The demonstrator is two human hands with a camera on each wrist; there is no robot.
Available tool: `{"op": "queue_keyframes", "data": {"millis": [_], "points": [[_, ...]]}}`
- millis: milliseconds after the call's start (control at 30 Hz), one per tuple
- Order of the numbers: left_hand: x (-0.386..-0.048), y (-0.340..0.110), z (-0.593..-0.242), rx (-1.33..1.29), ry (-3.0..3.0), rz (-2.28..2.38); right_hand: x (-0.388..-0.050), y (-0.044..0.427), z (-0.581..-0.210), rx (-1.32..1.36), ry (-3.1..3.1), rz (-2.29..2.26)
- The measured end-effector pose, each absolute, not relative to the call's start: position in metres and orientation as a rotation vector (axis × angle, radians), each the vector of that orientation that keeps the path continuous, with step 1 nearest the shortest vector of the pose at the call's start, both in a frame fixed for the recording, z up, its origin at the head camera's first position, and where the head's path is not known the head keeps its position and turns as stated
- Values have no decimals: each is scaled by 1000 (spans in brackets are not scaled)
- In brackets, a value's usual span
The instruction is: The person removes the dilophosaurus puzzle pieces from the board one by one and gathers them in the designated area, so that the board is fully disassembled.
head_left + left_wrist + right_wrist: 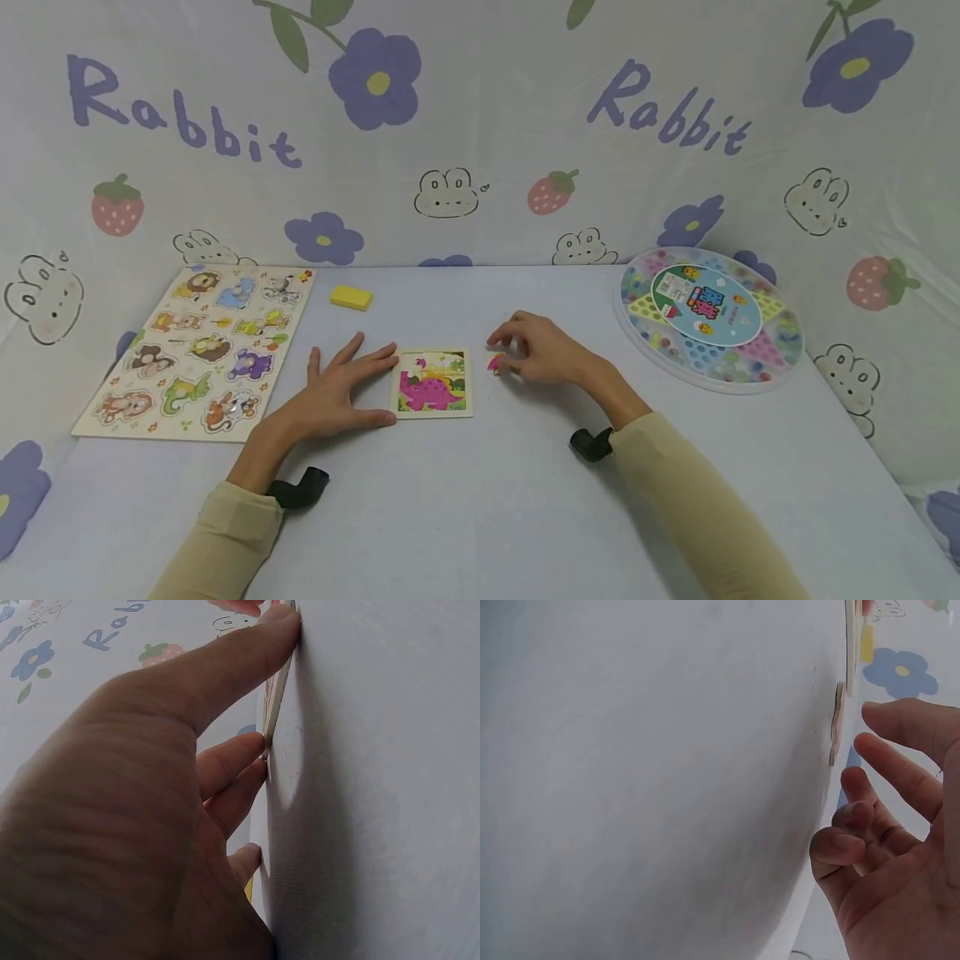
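Well, from where I stand, the left hand [341,392] lies wide, its fingers spread on the near side of the animal board, with the thumb and forefinger touching the left edge of a small square puzzle tray [468,385]. That tray sits flat near the middle of the white table [450,508], and a pink dinosaur [431,392] shows inside its pale border.

Just beside the tray's right edge lies a little loose piece [495,363] with some pink on it. The right hand [546,352] is above it, partly covering it. From the right wrist I can see the thumb and forefinger a narrow way apart, the other fingers loosely bent, and the piece lying on the cloth outside their grasp; that hand is holding nothing.

Both arms come out of beige sleeves [697,500], with a black device [300,487] at the left wrist and another at the right.

Over to the left, a larger board [197,369] carries rows of cartoon animals, and a yellow block [351,297] rests between it and the back cloth [480,100], which is printed with flowers, strawberries, bunnies and "Rabbit". At the far right sits a clear oval box [707,306] of coloured beads.
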State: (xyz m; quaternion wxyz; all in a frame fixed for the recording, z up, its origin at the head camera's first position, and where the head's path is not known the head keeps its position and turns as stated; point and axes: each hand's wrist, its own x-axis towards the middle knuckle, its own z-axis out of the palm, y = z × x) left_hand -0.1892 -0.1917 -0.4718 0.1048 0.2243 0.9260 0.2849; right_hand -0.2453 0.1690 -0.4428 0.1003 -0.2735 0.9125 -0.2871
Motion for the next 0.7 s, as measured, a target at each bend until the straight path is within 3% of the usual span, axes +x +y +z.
{"op": "queue_keyframes", "data": {"millis": [700], "points": [[-190,-193,-471,660,2722,842,-249,99,-435,-919,2573,-818]]}}
